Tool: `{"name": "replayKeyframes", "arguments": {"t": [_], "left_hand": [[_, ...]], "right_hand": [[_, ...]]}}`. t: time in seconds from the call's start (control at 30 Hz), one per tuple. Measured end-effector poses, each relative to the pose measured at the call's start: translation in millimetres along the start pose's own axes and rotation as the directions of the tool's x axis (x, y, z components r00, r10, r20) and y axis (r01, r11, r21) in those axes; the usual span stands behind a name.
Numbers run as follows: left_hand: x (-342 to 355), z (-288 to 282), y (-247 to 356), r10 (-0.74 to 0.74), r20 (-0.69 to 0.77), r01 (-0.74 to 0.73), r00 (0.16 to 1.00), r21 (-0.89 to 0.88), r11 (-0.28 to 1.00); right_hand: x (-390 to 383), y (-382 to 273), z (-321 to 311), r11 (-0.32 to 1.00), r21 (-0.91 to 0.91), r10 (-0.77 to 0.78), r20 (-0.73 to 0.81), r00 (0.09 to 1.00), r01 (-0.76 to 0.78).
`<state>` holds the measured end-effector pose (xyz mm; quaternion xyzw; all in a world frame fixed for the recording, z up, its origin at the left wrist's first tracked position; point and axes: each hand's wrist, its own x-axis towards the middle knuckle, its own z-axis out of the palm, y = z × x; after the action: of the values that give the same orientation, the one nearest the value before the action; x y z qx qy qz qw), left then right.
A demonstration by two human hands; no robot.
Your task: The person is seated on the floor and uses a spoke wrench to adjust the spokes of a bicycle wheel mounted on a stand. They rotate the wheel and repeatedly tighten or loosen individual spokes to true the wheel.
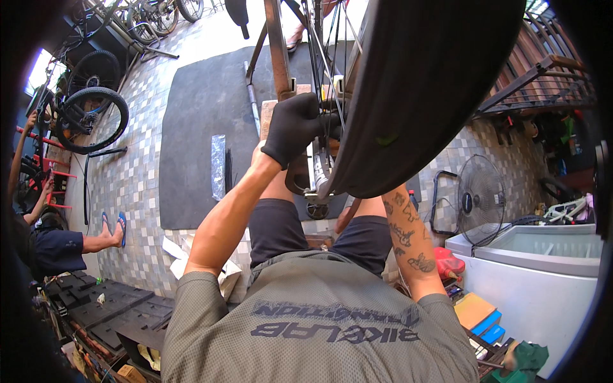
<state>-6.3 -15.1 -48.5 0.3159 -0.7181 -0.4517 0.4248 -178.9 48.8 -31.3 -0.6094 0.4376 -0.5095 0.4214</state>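
Note:
A large bicycle wheel with a wide black tyre (424, 83) fills the upper middle of the head view, upright between metal arms of what looks like a wheel stand (277, 48). My left hand (295, 131), in a black glove, is at the wheel's left side. Its fingers are curled closed among the spokes (345, 108), and their tips are hidden, so what they grip cannot be made out. Below the hand, the rim's lower part (320, 169) passes close to a small metal fitting (311, 195). My right forearm (408, 233) goes up behind the tyre, which hides my right hand.
A dark mat (198, 115) lies on the tiled floor, bearing a clear plastic packet (218, 166) and a metal tube (252, 99). A fan (480, 199) and white chest freezer (523, 281) stand right. Another person's leg (96, 243) and several bicycles (92, 120) are left.

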Motion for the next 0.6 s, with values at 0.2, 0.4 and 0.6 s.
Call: {"name": "replayKeyframes", "arguments": {"t": [0.2,0.4,0.6], "left_hand": [[-4,-6,-2,0.087,-0.056,-0.074,0.995,0.199,0.977],[-1,-10,15,0.111,-0.101,-0.096,0.989,0.136,0.986],[-4,-11,28,0.115,0.024,-0.115,0.993,0.007,0.993]], "right_hand": [[-2,7,-12,0.99,0.06,0.125,0.08,0.989,-0.13],[0,14,-10,0.978,0.193,0.12,-0.224,0.967,-0.077],[-9,15,-10,0.977,0.142,0.194,-0.298,0.935,-0.158]]}}
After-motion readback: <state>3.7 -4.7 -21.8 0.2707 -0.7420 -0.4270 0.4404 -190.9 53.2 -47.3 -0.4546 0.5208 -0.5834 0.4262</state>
